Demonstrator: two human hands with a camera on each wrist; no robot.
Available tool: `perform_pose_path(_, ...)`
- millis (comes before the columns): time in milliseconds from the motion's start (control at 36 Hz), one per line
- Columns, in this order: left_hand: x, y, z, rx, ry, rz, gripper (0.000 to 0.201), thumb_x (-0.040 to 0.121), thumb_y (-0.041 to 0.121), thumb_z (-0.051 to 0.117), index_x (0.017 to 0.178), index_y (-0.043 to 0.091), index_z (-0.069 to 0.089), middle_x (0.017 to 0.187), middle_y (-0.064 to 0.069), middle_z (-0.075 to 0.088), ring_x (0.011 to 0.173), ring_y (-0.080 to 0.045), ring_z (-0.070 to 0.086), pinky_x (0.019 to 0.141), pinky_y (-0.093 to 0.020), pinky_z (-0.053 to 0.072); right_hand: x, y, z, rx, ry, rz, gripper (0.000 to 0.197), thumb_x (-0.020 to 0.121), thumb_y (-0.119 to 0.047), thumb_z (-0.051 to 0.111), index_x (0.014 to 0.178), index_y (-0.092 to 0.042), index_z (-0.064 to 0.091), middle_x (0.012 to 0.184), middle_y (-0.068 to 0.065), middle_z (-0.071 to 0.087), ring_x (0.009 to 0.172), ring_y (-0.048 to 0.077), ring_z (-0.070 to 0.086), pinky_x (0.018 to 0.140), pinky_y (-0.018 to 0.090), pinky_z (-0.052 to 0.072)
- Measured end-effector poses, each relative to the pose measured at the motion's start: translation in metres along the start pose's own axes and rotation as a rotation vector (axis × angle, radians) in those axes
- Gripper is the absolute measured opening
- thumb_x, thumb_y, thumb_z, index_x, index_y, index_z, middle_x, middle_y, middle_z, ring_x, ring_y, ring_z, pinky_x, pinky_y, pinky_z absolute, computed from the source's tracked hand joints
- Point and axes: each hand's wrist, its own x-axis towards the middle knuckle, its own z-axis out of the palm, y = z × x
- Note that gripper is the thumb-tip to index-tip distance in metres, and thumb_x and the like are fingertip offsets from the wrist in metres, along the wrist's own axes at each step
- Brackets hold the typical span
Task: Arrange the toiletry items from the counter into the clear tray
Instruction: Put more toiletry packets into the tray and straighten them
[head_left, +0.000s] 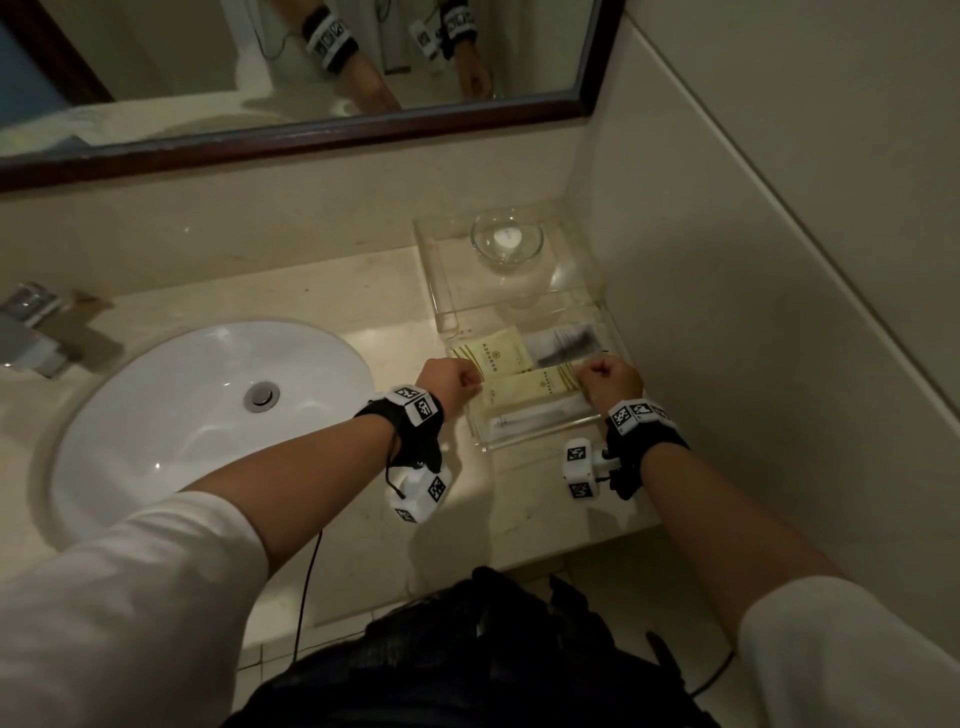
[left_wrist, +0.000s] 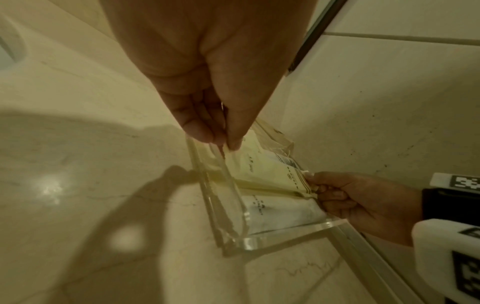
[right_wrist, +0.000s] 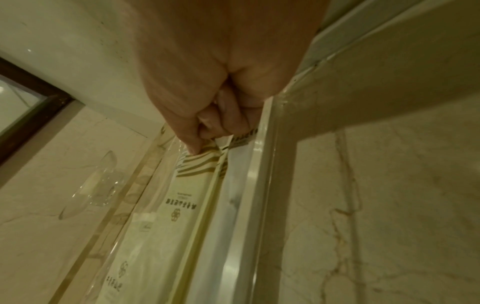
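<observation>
cream packet (head_left: 535, 385) in clear tray (head_left: 540, 441), ends pinched by left hand (head_left: 451, 382) and right hand (head_left: 612, 383)

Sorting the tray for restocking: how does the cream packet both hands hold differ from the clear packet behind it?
The cream packet is opaque with gold stripes; the clear packet shows a dark comb-like item. The left hand and right hand pinch the cream one; the clear one lies untouched. Both are flat, inside the clear tray.
</observation>
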Motion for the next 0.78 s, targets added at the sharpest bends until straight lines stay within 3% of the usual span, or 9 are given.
perform_pose_path(167, 0.003, 0.000, 0.000, 0.006, 0.006, -0.009, 0.021, 0.088, 0.017, 0.061, 0.105, 0.007, 0.069, 0.110, -0.008, 0.068, 0.105, -0.022, 0.060, 0.078, -0.017, 0.036, -0.001, -0.003, 0.000, -0.042, 0.002, 0.014, 0.015, 0.085, -0.019, 0.065, 0.092, -0.006, 0.069, 0.084, 0.004, 0.062, 0.080, 0.019, 0.055, 0.072, 0.023, 0.041)
perform_pose_path(278, 0.005, -0.001, 0.002, 0.005, 0.008, -0.025, 0.019, 0.086, 0.015, 0.063, 0.104, 0.008, 0.068, 0.108, -0.009, 0.068, 0.102, -0.023, 0.061, 0.074, -0.016, 0.034, 0.000, -0.004, 0.001, -0.080, 0.003, 0.032, 0.015, 0.084, -0.020, 0.066, 0.090, -0.007, 0.069, 0.084, 0.004, 0.061, 0.081, 0.019, 0.054, 0.073, 0.022, 0.039)
perform_pose_path(472, 0.009, -0.002, 0.003, 0.046, -0.032, -0.015, 0.022, 0.081, 0.013, 0.066, 0.103, 0.008, 0.066, 0.108, -0.010, 0.067, 0.102, -0.026, 0.061, 0.083, -0.028, 0.045, 0.000, -0.006, 0.004, -0.138, 0.003, 0.036, 0.014, 0.082, -0.018, 0.067, 0.088, -0.005, 0.068, 0.082, 0.004, 0.060, 0.079, 0.018, 0.053, 0.070, 0.020, 0.037)
perform_pose_path(778, 0.015, -0.001, 0.005, 0.157, -0.064, 0.018, 0.016, 0.080, 0.017, 0.067, 0.095, 0.013, 0.070, 0.110, -0.009, 0.063, 0.099, -0.025, 0.060, 0.078, -0.026, 0.046, 0.000, -0.011, 0.007, -0.182, 0.021, 0.086, 0.015, 0.080, -0.011, 0.067, 0.092, -0.003, 0.068, 0.089, 0.007, 0.065, 0.079, 0.019, 0.054, 0.071, 0.021, 0.041)
